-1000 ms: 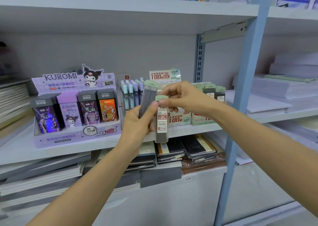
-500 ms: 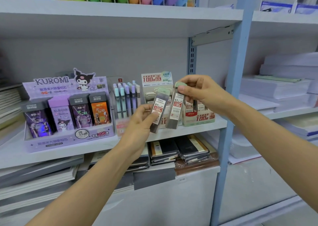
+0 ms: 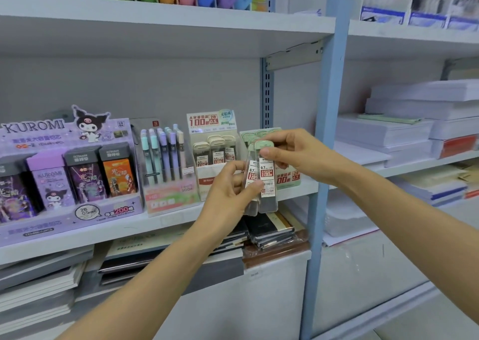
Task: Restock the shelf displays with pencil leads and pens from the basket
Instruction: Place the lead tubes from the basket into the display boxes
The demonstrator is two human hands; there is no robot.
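Left hand (image 3: 228,192): we see it pinching left case (image 3: 251,174) low down.
Right hand (image 3: 298,153): pinches right case (image 3: 268,200) at cap.
Cases: upright, touching, between both hands.

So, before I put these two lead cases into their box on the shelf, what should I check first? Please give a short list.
1. Grip: ok. The right hand pinches the top of the front lead case; the left hand holds the rear lead case.
2. Size match: ok. Both cases read 0.7, as does the green box behind them.
3. Wrong box avoided: ok. The beige box, marked 0.5, stands to the left of the cases.
4. Free slot in the green box: cannot tell; the hands hide it.
5. Caps on: ok. Both cases have their green caps.
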